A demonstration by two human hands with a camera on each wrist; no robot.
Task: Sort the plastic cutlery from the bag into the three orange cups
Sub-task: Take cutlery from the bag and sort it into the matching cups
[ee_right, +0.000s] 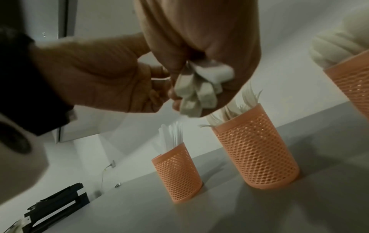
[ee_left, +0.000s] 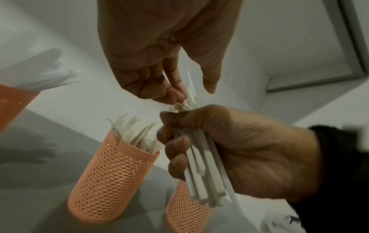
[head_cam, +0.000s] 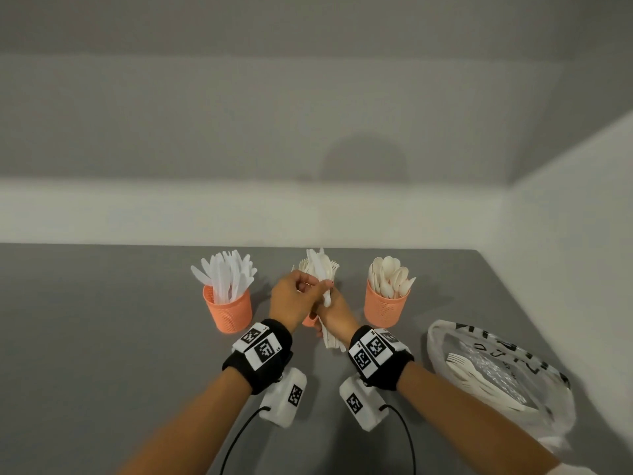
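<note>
Three orange mesh cups stand in a row on the grey table. The left cup [head_cam: 227, 308] holds knives, the middle cup [ee_left: 113, 181] forks, the right cup [head_cam: 387, 305] spoons. In front of the middle cup my right hand [head_cam: 330, 317] grips a bundle of white cutlery [head_cam: 331, 339] with the handles pointing down [ee_left: 203, 173]. My left hand [head_cam: 317, 286] pinches one white piece [head_cam: 327, 296] at the top of that bundle. The printed plastic bag [head_cam: 496, 371] lies at the right with forks still inside. In the head view the hands hide most of the middle cup.
White walls close the table's far edge and right side. The bag lies against the right wall. A black object [ee_right: 58, 205] lies on the table far to the left. Bare grey tabletop [head_cam: 102, 337] stretches left of the cups.
</note>
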